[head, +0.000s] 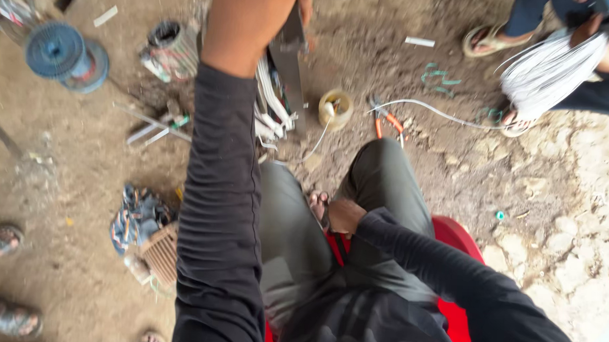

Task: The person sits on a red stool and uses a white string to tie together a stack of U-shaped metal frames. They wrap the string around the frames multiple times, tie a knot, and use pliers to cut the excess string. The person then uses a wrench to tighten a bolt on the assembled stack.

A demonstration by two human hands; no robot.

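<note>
Left hand (303,6) at twelve o'clock, mostly out of frame, finger state hidden, beside a flat grey metal bracket (289,59) with white wires (269,109), right hand (343,216) at centre, fingers curled together between the knees, orange-handled pliers (387,121) at one o'clock, blue wire spool (55,51) at ten o'clock.

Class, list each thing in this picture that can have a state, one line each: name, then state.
Left hand: raised, on the grey metal box, mostly out of frame.
Right hand: resting between the knees, holding nothing visible.
Bundle of white wires: hanging from the box.
Orange-handled pliers: lying on the dirt.
Blue wire spool: standing on the dirt.
Red plastic chair: sat on.
</note>
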